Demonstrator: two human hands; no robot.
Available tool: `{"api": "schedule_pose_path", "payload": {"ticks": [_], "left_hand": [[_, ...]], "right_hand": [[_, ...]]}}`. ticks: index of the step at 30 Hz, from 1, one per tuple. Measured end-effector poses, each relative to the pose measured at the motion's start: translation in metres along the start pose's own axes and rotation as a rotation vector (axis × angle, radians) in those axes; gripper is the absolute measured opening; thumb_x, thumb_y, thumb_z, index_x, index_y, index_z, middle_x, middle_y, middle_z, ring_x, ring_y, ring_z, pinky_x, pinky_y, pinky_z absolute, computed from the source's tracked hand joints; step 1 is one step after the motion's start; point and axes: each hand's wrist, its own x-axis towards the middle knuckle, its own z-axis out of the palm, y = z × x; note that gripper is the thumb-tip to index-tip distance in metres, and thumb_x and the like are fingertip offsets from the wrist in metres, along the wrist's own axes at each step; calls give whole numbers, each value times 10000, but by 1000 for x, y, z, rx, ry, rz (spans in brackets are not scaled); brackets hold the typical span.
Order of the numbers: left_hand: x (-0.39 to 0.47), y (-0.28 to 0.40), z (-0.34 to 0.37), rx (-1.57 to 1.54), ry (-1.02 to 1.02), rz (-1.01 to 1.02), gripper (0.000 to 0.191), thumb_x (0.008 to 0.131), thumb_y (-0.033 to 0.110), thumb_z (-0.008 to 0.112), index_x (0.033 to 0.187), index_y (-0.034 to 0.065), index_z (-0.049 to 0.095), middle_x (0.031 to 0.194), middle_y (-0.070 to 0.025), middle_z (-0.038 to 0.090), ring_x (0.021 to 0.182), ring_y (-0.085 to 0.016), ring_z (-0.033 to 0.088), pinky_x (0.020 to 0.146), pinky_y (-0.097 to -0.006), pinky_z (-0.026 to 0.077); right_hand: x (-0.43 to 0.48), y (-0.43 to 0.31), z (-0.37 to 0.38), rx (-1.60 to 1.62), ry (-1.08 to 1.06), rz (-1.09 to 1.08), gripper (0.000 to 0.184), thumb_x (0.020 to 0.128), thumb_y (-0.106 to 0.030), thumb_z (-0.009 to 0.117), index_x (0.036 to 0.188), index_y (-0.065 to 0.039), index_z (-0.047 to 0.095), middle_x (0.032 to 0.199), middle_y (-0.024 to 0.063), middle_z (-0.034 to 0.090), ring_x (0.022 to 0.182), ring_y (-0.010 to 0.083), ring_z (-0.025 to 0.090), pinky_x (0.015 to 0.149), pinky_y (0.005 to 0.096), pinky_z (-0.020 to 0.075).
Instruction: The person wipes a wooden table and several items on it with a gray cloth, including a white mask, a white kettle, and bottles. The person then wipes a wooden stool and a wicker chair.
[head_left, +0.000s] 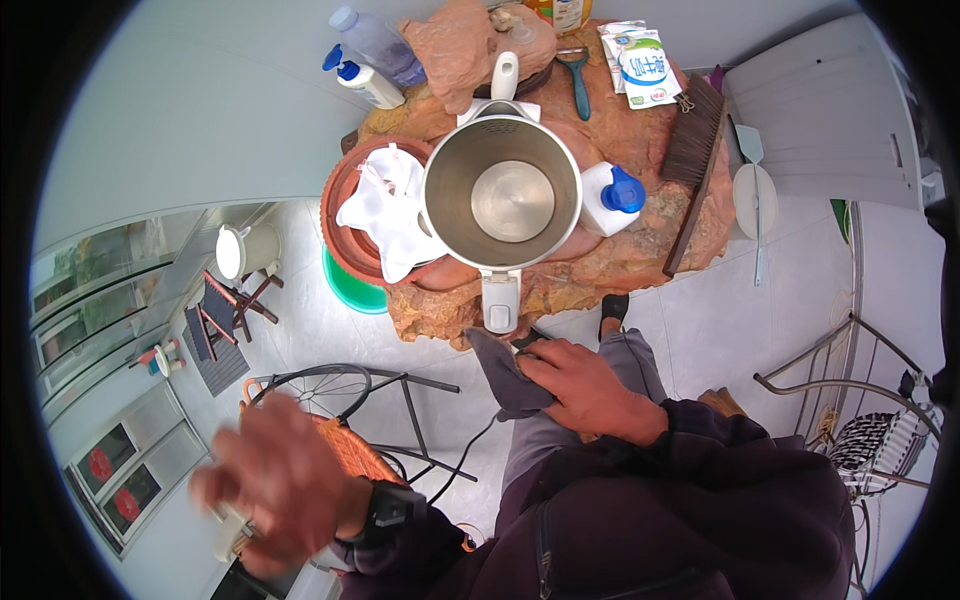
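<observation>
My right hand (596, 386) grips a dark grey cloth (506, 375) just below the table's near edge. Blurred by motion, my left hand (277, 480) is raised at the lower left, away from the table. A pale object (231, 534) shows by its fingers; whether it is held I cannot tell. In front of me an open electric kettle (514, 201) with a stainless steel inside stands on a reddish stone table (442, 311). Its white handle (501, 304) points towards me, and its inside looks bare.
Left of the kettle, a white plastic bag (390, 202) lies on a brown round tray (335, 202). A blue-capped white bottle (609, 199) stands at its right, near a long-handled brush (694, 142). Behind are a peeler (577, 82), milk packets (643, 67), a pump bottle (367, 82) and a rock (446, 52).
</observation>
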Motion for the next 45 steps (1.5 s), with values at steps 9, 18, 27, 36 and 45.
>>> {"api": "schedule_pose_path", "payload": {"ticks": [9,18,27,36,45], "left_hand": [[39,56,160,-732,-576,220,372,1021,130,463,1353,159,631,743,-16,664,597,-137,604,596,-286,453],[-83,14,162,-250,-201,-654,420,944,338,664,1131,-37,653,844,-105,686,740,-186,645,687,-334,504],[-236,-100,112,520,-540,-1354,411,972,212,688,1330,23,623,1069,-141,747,1022,-242,719,896,-369,542],[-218,-125,110,566,-615,-1171,391,975,203,681,1323,30,632,1087,-166,744,1005,-245,724,857,-366,554],[-231,-140,126,621,-742,-1156,397,957,205,694,1315,43,637,1085,-159,746,988,-243,726,845,-364,554]], "right_hand": [[-49,5,-40,-28,-28,-82,517,769,-60,713,1270,-109,594,1090,69,575,1040,302,567,863,429,464],[-116,59,-101,-106,-85,67,588,747,-106,756,1309,-112,583,1169,102,597,1116,333,580,894,458,484],[-159,152,-159,-93,451,325,613,759,-51,738,1348,-47,567,1213,174,620,1133,375,623,949,425,527],[-132,240,-126,149,728,619,606,805,-98,741,1378,-24,558,1214,244,645,1119,401,639,968,402,512],[-163,251,-152,253,868,651,543,837,-78,729,1356,-17,578,1208,217,668,1097,340,671,939,369,526]]}}
